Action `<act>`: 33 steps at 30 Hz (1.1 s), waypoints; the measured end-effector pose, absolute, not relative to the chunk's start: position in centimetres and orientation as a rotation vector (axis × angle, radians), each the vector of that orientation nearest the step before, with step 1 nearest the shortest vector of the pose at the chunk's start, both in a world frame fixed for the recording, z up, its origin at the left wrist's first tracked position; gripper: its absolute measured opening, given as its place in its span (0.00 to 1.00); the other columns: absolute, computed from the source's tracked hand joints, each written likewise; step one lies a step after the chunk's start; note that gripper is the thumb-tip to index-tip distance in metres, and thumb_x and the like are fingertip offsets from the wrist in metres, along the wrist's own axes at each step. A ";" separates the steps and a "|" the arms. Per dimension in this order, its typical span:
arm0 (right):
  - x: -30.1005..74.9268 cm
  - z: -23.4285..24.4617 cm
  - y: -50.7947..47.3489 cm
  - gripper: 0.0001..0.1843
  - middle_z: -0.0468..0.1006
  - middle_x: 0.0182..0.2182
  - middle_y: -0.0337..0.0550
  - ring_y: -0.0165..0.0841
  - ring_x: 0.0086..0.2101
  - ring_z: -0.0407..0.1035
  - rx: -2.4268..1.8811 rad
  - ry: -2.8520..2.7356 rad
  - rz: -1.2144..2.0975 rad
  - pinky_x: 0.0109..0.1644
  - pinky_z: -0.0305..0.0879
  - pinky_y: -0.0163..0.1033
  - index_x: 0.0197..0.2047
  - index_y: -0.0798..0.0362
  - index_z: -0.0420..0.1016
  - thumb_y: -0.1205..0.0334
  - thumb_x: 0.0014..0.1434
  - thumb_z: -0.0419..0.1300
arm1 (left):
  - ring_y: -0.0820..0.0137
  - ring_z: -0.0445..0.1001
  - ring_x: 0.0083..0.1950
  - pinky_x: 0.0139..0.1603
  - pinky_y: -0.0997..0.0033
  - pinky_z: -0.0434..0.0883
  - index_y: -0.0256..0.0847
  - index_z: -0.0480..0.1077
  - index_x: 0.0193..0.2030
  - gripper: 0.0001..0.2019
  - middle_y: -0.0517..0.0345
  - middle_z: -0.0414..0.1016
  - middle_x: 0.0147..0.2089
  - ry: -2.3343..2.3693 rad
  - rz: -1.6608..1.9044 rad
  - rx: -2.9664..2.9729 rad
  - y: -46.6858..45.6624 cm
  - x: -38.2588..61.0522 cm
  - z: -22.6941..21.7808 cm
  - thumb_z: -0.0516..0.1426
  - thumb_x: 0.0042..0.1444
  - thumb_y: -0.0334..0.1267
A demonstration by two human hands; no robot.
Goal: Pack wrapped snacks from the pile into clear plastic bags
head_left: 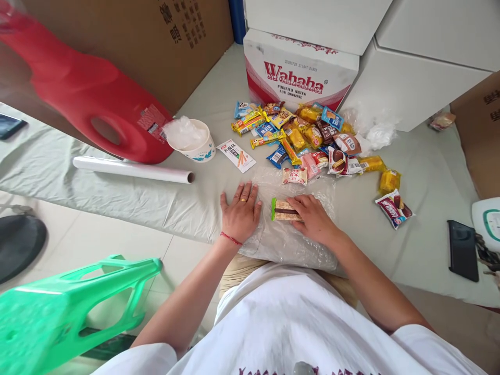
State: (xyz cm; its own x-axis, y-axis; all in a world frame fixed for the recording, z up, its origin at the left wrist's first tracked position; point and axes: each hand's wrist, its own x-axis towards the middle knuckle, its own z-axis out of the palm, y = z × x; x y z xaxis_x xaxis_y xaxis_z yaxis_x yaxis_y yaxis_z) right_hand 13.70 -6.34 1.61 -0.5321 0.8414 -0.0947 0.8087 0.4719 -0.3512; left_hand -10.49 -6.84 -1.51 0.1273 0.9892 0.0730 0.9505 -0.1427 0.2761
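Note:
My left hand (239, 216) lies flat on the cloth-covered table, palm down with its fingers apart, at the left edge of a clear plastic bag (287, 245). It holds nothing. My right hand (314, 219) has its fingers over a wafer bar packet (282, 210) with a green end, which rests on the bag; the packet's right end is hidden under the fingers. Just beyond the hands lies a small cream-coloured snack packet (294, 176). Behind that is a heap of wrapped snacks (296, 137). A white snack packet (236, 155) with a picture of sticks lies left of the heap.
A paper cup (201, 151) with crumpled plastic, a white roll (133, 170) and a red jug (105, 104) stand or lie on the left. A Wahaba carton (299, 73) is at the back. A phone (462, 250) lies right; a green stool (58, 307) stands below left.

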 end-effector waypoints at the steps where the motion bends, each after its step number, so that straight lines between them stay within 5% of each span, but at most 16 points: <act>1: 13.8 1.7 -6.5 0.34 0.69 0.59 0.54 0.50 0.56 0.61 -1.460 -2.596 0.547 0.62 0.61 0.56 0.70 0.52 0.62 0.61 0.62 0.64 | 0.54 0.54 0.77 0.74 0.27 0.40 0.45 0.56 0.75 0.27 0.47 0.56 0.76 1.941 0.360 2.231 -6.8 -10.5 -1.5 0.41 0.72 0.45; 5: 15.2 2.6 -9.0 0.33 0.65 0.62 0.57 0.50 0.60 0.59 -1.295 -2.437 0.489 0.64 0.61 0.59 0.70 0.52 0.60 0.54 0.66 0.63 | 0.54 0.56 0.76 0.73 0.27 0.42 0.44 0.55 0.75 0.27 0.46 0.57 0.76 1.892 0.382 2.250 -6.8 -11.2 -1.6 0.41 0.72 0.45; 11: 19.3 2.1 -16.9 0.30 0.74 0.55 0.53 0.47 0.55 0.66 -1.023 -2.484 0.544 0.60 0.69 0.57 0.67 0.49 0.64 0.54 0.66 0.64 | 0.50 0.52 0.77 0.73 0.40 0.55 0.32 0.53 0.75 0.33 0.32 0.54 0.75 1.882 0.759 2.395 -8.3 -13.5 -2.7 0.53 0.68 0.44; 16: 21.5 -0.5 -19.4 0.19 0.75 0.55 0.54 0.45 0.55 0.67 -1.200 -2.475 0.500 0.58 0.72 0.54 0.61 0.52 0.73 0.62 0.67 0.61 | 0.60 0.58 0.76 0.78 0.46 0.46 0.58 0.69 0.64 0.25 0.57 0.73 0.67 1.423 0.897 2.836 -10.0 -15.5 -3.0 0.58 0.62 0.31; 21: 21.3 0.0 -18.1 0.15 0.79 0.46 0.47 0.40 0.45 0.72 -1.250 -2.282 0.671 0.48 0.75 0.50 0.54 0.44 0.78 0.66 0.69 0.56 | 0.55 0.63 0.73 0.76 0.35 0.43 0.52 0.75 0.56 0.16 0.55 0.77 0.62 1.514 0.604 2.564 -9.3 -17.2 -2.2 0.54 0.65 0.37; 26: 21.0 2.9 -14.7 0.12 0.81 0.42 0.46 0.38 0.42 0.74 -1.273 -2.154 0.858 0.46 0.75 0.46 0.51 0.44 0.78 0.62 0.71 0.55 | 0.53 0.65 0.70 0.69 0.42 0.65 0.42 0.73 0.56 0.16 0.43 0.74 0.61 1.747 0.861 2.170 -8.4 -17.7 -1.7 0.53 0.66 0.41; 33: 20.3 5.7 -10.5 0.13 0.80 0.43 0.45 0.35 0.42 0.76 -1.265 -2.141 0.798 0.46 0.74 0.40 0.50 0.46 0.80 0.60 0.71 0.54 | 0.57 0.71 0.62 0.63 0.53 0.71 0.43 0.71 0.55 0.13 0.46 0.73 0.55 1.561 1.114 2.169 -9.3 -15.0 1.6 0.53 0.66 0.39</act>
